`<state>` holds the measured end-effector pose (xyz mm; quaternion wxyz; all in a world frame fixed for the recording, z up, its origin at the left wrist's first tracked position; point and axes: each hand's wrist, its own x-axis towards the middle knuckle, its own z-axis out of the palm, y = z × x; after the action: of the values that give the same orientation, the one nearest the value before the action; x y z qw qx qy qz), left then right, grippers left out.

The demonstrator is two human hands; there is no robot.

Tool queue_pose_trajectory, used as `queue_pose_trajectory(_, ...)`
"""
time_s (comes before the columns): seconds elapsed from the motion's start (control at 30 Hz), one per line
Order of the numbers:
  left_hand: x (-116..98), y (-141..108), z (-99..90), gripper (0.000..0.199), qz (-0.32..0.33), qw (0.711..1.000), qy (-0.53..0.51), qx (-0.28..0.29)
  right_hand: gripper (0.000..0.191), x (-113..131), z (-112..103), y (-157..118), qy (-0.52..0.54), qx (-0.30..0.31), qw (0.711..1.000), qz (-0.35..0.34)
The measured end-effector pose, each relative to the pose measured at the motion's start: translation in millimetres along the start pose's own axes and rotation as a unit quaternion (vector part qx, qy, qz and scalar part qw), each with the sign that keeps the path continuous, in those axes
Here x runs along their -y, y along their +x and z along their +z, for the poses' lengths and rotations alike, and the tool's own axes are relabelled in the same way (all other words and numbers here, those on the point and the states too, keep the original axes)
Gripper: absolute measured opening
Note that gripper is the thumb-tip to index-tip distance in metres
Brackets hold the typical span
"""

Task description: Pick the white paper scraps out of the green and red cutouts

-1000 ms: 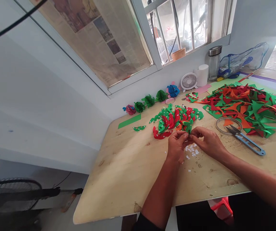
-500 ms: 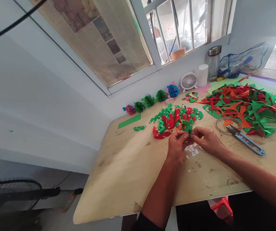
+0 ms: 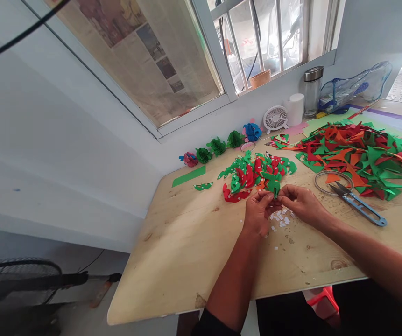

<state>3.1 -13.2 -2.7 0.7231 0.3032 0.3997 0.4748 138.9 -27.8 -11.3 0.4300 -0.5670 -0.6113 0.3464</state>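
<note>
The left hand (image 3: 257,212) and the right hand (image 3: 300,203) meet over the desk (image 3: 186,247). Their fingers (image 3: 270,198) pinch a small green paper piece (image 3: 275,188) between them. Little white scraps (image 3: 279,217) lie just under the fingers. Right behind the fingers sits a pile of green and red curved pieces (image 3: 255,171). To the right of the fingers lie blue snips (image 3: 358,204) and a wire ring (image 3: 332,179).

A small green paper piece (image 3: 275,189) sits pinched between two hands, just above the table. It touches the near edge of a red-and-green pile of curved cutouts (image 3: 257,171).
</note>
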Motion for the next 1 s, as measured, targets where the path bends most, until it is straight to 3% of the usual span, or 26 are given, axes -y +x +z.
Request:
queue_pose_trajectory(0.27,-4.8,-1.4,-1.4,0.033,-0.006,1.0,-0.007,-0.004,0.017,4.2,-3.6,1.7,0.039,-0.015,0.999,0.017)
queue_pose_trajectory(0.5,-6.9,-2.1,-1.5,0.031,-0.01,1.0,-0.007,0.006,0.011,6.3,-8.0,3.2,0.042,-0.099,0.994,0.006)
queue_pose_trajectory(0.77,-10.4,-4.2,-0.7,0.033,-0.012,1.0,-0.009,0.015,0.023,10.2,-8.3,0.6,0.049,-0.056,0.997,0.034)
queue_pose_trajectory(0.87,-10.2,-4.3,-1.4,0.033,-0.015,0.999,-0.003,0.028,0.019,13.3,-8.4,0.2,0.1,-0.077,0.992,0.03)
queue_pose_trajectory(1.0,-8.9,-3.4,-2.4,0.034,-0.014,0.999,0.012,0.039,0.027,21.3,-10.2,-1.3,0.174,-0.073,0.981,0.048)
